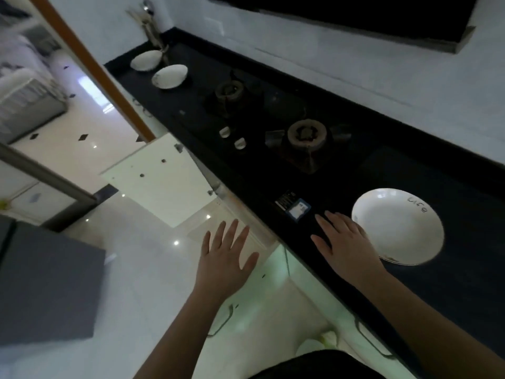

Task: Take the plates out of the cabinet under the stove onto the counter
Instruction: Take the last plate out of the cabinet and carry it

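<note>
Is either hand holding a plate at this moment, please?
No, the left hand and right hand are both open, beside the plate.

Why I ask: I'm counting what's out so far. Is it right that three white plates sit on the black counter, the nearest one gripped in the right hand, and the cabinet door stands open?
Not quite. In the head view the right hand lies open beside the nearest plate, not gripping it. Three plates on the counter, with the cabinet door open, is right.

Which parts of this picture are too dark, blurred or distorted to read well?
Head view: the black stone counter and dark gas stove are underexposed; the glossy white floor shows glare spots; the left edge is blurred; the wide lens bends the counter's edge; the white round plate beside the right hand stays sharp.
</note>
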The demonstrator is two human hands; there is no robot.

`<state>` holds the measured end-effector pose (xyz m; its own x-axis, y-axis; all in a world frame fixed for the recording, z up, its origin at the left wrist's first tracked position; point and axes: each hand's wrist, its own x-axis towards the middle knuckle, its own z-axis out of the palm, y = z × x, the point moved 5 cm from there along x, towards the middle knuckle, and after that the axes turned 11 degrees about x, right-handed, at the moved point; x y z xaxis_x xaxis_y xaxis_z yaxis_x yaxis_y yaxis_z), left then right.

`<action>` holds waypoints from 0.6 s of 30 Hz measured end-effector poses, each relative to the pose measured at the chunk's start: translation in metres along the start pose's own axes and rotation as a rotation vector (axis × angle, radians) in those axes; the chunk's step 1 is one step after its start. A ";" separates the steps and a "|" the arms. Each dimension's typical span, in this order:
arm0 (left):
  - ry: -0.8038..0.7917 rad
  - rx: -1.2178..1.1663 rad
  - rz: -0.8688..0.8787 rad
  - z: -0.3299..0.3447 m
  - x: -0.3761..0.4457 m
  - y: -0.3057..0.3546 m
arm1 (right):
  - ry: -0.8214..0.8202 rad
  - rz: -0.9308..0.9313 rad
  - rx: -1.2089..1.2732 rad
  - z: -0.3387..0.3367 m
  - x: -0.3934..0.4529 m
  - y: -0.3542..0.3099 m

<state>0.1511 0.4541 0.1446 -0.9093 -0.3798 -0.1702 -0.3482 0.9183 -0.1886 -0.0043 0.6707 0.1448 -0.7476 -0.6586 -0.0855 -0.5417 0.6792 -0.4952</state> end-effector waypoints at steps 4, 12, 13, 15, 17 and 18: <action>0.008 -0.065 -0.130 0.014 -0.056 -0.052 | -0.045 -0.140 -0.084 0.024 -0.002 -0.068; -0.048 -0.127 -0.406 0.060 -0.216 -0.168 | -0.155 -0.371 -0.085 0.100 -0.052 -0.236; -0.050 -0.135 -0.445 0.066 -0.238 -0.181 | -0.175 -0.405 -0.085 0.111 -0.060 -0.257; -0.064 -0.141 -0.513 0.077 -0.281 -0.205 | -0.231 -0.451 -0.101 0.135 -0.076 -0.297; -0.081 -0.145 -0.579 0.087 -0.322 -0.225 | -0.249 -0.522 -0.099 0.157 -0.092 -0.333; -0.086 -0.147 -0.612 0.091 -0.340 -0.233 | -0.271 -0.558 -0.111 0.167 -0.100 -0.350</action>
<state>0.5624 0.3589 0.1586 -0.5159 -0.8431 -0.1517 -0.8327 0.5352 -0.1424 0.3241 0.4447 0.1822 -0.2248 -0.9724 -0.0629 -0.8697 0.2293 -0.4370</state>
